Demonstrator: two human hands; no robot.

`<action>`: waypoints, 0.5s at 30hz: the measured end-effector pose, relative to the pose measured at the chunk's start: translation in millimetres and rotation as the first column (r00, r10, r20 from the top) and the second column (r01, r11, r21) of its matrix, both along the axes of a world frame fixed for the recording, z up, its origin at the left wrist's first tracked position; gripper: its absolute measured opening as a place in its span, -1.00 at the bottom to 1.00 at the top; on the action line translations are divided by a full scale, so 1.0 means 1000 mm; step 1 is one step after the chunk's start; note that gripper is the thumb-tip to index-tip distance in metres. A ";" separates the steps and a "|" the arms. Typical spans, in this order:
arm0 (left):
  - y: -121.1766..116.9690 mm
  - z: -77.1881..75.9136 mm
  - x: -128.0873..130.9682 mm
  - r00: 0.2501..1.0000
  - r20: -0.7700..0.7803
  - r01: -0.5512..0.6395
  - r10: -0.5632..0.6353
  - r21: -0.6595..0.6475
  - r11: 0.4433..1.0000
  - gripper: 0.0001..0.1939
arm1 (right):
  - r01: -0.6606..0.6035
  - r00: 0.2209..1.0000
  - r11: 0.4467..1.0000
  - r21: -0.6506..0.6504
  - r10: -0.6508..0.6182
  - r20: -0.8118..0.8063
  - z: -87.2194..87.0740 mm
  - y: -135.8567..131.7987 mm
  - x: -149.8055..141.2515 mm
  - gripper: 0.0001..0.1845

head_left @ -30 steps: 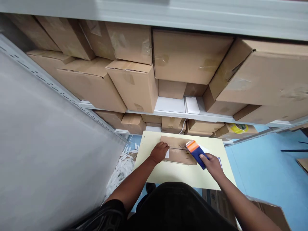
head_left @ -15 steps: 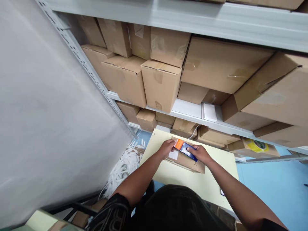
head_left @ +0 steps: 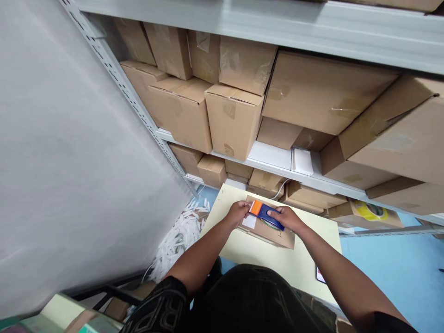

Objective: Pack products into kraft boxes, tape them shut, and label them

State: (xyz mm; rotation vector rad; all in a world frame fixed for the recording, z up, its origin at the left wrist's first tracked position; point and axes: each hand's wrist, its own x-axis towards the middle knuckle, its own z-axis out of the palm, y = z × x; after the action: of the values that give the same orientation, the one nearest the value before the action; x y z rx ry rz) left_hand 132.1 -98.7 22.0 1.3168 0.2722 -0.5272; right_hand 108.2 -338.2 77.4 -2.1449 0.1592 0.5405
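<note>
A blue tape dispenser with an orange front end is held over a small brown cardboard box. Part of a round roll shows under its lower side. My right hand is closed around the back of the dispenser, thumb on top. At the orange end, my left hand has its fingers pinched together; whether they grip the tape's end or the dispenser's edge is too small to tell. A white label lies on the box top, below the orange end. The box rests on a pale yellow table.
Ahead stands a grey metal shelf packed with cardboard boxes. A roll in yellow wrapping sits low at right. White paper strips are heaped on the floor at left, beside a grey wall. A phone lies near the table's right edge.
The dispenser has tilted a little in my right hand, so the roll's edge now shows beneath it. Both hands stay nearly in place over the box.
</note>
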 end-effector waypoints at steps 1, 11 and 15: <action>0.001 -0.001 0.000 1.000 0.009 -0.002 0.002 0.017 1.000 -0.65 | -0.008 1.000 1.000 -0.016 0.008 -0.006 0.001 0.001 0.001 -0.45; 0.039 -0.022 0.010 0.987 0.134 -0.111 0.085 0.200 0.973 -0.69 | -0.036 0.999 0.993 -0.115 0.034 -0.021 0.006 -0.027 -0.003 -0.51; 0.059 -0.043 0.015 0.981 0.166 -0.143 0.096 0.299 0.943 -0.72 | -0.054 0.998 0.983 -0.176 0.051 -0.022 0.003 -0.039 -0.008 -0.51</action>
State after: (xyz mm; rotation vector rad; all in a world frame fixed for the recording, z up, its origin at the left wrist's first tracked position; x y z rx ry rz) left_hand 147.2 -39.7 -20.6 1.6261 0.3180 -0.2862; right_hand 100.3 -376.8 80.5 -2.3233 0.1655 0.5948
